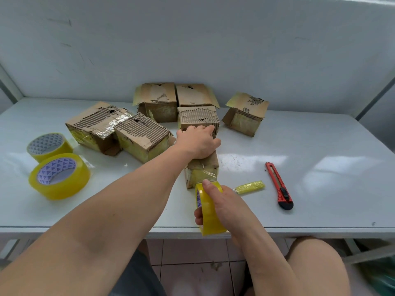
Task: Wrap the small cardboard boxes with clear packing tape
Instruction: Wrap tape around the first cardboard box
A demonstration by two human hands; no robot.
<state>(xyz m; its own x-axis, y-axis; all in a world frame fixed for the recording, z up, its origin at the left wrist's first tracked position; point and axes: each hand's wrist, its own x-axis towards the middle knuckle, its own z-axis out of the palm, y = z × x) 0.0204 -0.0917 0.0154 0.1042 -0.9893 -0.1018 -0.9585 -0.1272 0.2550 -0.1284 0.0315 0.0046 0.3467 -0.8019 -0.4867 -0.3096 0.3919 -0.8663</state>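
A small cardboard box (203,171) stands on the white table (320,189) near its front edge, with yellowish clear tape on its near face. My left hand (198,142) lies on top of the box, fingers bent over its far edge and thumb down its right side. My right hand (226,206) grips a roll of clear yellow packing tape (210,212) just in front of the box, thumb on the roll's top. A short strip of tape runs from the roll to the box's near top edge.
Several worn cardboard boxes (141,135) sit behind and to the left, one (245,113) at the back right. Two more tape rolls (59,176) lie at the left. A red utility knife (279,185) and a crumpled tape wad (249,186) lie to the right.
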